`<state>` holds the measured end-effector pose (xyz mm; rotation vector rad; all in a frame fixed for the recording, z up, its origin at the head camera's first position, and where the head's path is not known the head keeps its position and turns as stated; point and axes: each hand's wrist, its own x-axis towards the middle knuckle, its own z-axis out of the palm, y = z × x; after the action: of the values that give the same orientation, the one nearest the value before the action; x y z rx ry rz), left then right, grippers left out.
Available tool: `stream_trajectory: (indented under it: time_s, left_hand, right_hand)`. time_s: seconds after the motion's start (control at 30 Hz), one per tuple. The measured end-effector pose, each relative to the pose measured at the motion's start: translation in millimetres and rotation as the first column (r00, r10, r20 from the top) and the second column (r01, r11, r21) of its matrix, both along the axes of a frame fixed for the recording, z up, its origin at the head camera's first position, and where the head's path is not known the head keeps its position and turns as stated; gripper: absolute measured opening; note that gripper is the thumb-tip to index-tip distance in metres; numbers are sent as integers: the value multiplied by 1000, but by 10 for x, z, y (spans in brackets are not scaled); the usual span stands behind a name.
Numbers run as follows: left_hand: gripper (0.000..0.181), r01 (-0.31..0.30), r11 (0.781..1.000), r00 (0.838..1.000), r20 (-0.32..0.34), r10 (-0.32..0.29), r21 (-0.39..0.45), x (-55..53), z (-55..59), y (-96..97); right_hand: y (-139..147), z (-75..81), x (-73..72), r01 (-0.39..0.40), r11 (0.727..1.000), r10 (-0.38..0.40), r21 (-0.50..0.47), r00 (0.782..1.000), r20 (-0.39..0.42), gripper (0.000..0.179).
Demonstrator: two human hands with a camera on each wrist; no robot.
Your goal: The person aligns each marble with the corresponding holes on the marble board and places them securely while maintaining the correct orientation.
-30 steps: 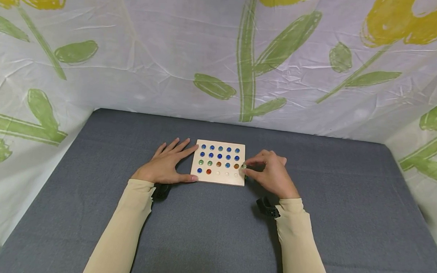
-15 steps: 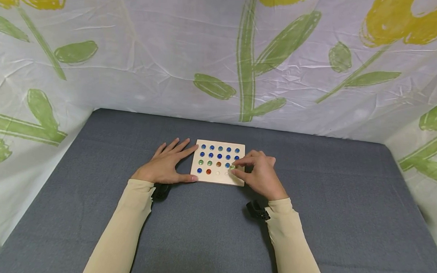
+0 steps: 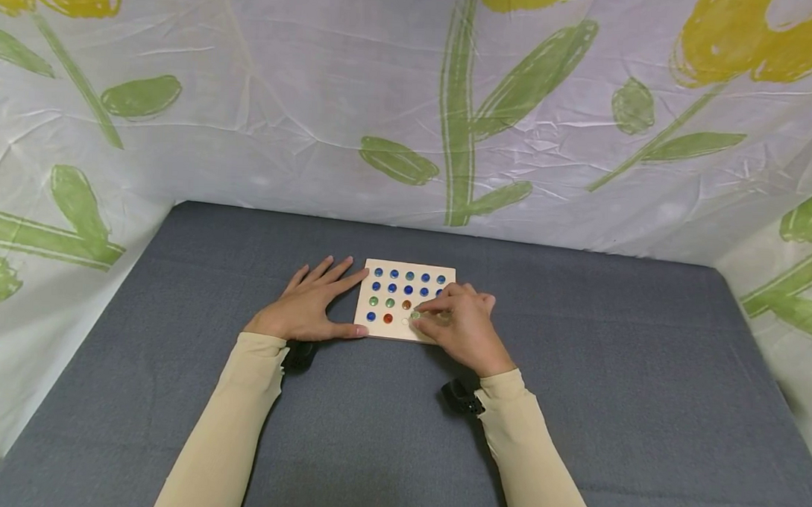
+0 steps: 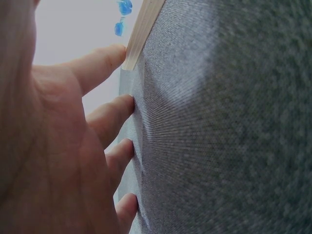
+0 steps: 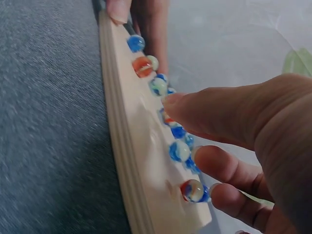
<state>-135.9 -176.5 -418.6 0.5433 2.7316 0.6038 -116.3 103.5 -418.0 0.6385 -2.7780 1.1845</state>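
A pale wooden board (image 3: 396, 331) with rows of glass marbles lies flat on the table. My left hand (image 3: 303, 309) is spread at its left side, the thumb and index fingertips at the board's edge. My right hand (image 3: 467, 326) pinches a greenish marble (image 3: 415, 315) between thumb and fingers, over the front row. In that row sit a blue marble (image 3: 372, 316) and a red marble (image 3: 387, 318), with a bare hollow (image 3: 405, 321) beside them. The right wrist view shows the pinched marble (image 5: 158, 87) by the thumb tip. My right hand hides the board's front right part.
The board rests on a table covered in dark grey cloth (image 3: 373, 424). Behind it hangs a white sheet (image 3: 283, 115) printed with yellow and green flowers. A dark wrist camera (image 3: 461, 397) sits under the right wrist.
My right hand has moved left from the board's right edge to over the front row, carrying the greenish marble. The left hand has stayed in place.
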Motion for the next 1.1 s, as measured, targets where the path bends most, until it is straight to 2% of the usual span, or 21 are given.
stream_trajectory:
  time_s: [0.77,1.1]
  left_hand:
    - [105,9,1000,1000,-23,-9,4,-7,-43,-12]
    - [104,10,1000,1000,-21,-10,3,-7,-35,-13]
  right_hand:
    - [-125,-72,35,0,995,0,100,1000,-4,13]
    - [-133,-84,38,4,994,-2,113,1000,-17,15]
